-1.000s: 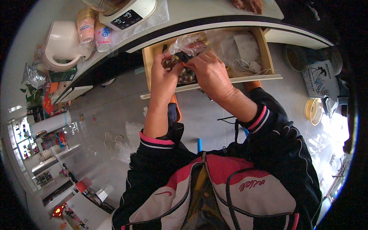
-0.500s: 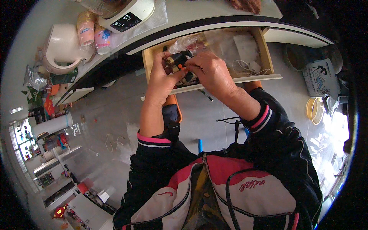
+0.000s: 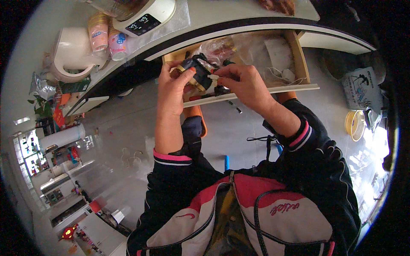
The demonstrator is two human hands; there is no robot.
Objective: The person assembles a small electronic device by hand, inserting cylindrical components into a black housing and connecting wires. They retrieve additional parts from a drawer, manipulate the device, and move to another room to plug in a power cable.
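At upper centre, the left hand (image 3: pixel 171 88) grips a gold-edged black bundle (image 3: pixel 200 76); just rightward, the right hand (image 3: pixel 247 85) pinches a pale tab (image 3: pixel 212 77).

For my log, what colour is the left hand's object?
The object is black with tan parts; head view.

Readable: lit white digits on the black display (image 3: pixel 145 24) of a white appliance (image 3: pixel 165 12); red script and a red curved mark on the jacket (image 3: pixel 299 226). Paper cups (image 3: pixel 98 37) — coloured lettering. Grey package (image 3: pixel 362 90) — print too small.
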